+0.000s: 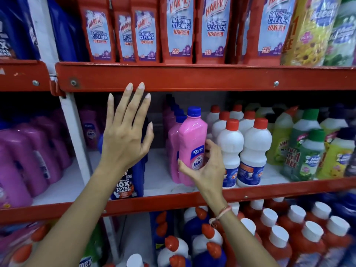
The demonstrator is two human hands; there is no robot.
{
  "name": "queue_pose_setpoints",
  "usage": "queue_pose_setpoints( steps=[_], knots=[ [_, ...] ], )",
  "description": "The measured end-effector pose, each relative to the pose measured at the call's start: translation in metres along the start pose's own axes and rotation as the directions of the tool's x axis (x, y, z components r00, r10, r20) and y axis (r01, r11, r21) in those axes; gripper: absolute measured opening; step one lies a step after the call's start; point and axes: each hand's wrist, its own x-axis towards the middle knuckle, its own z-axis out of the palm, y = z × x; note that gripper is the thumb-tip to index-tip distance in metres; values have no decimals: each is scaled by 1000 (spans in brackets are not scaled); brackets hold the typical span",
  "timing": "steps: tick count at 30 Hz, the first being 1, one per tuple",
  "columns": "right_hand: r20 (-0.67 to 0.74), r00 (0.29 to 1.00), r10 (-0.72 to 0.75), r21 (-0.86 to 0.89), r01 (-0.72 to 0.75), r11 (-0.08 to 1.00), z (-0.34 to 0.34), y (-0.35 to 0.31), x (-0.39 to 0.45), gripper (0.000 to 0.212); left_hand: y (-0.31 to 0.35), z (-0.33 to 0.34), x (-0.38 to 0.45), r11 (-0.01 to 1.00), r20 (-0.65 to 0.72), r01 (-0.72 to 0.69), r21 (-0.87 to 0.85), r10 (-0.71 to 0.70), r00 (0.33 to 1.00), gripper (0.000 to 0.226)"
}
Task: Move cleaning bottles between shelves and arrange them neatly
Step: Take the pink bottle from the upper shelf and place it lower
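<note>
Middle shelf [192,197] of a red rack: the right hand [206,166] grasps the lower body of a pink bottle [191,145] with a blue cap, standing upright at the front of a pink row, just beside white bottles [254,149] with red caps. The left hand [125,132] is released, fingers spread, raised before a dark blue bottle [127,182]; its fingertips [141,86] overlap the upper shelf edge [192,78], where red Harpic packs [179,29] stand
</note>
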Motion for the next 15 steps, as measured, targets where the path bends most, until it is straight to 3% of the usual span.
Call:
queue_pose_setpoints(
  steps=[15],
  knots=[
    [93, 989, 115, 5, -116, 993, 1, 19, -21, 85, 28, -5, -15, 991, 123, 123, -54, -116, 986, 55]
  ],
)
